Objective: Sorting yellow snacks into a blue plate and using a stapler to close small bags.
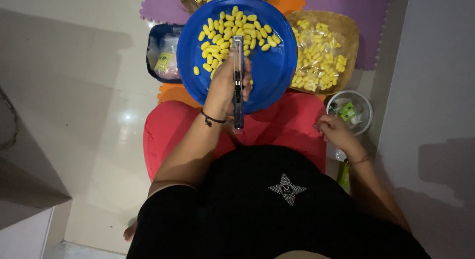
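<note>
A round blue plate (272,71) rests on my lap and carries many small yellow oval snacks (222,34) on its far half. My left hand (225,88) reaches over the plate's near side and grips a long metal stapler (238,81) that points away from me. My right hand (334,130) lies on my right knee with its fingers curled; something small may be pinched in them, but it is too small to tell.
A basket (349,29) of clear packets filled with the same yellow snacks stands beyond my right knee. A small white bowl (365,103) with green items sits at the right. A dark blue tray (154,39) with packets lies at the left on purple and orange foam mats.
</note>
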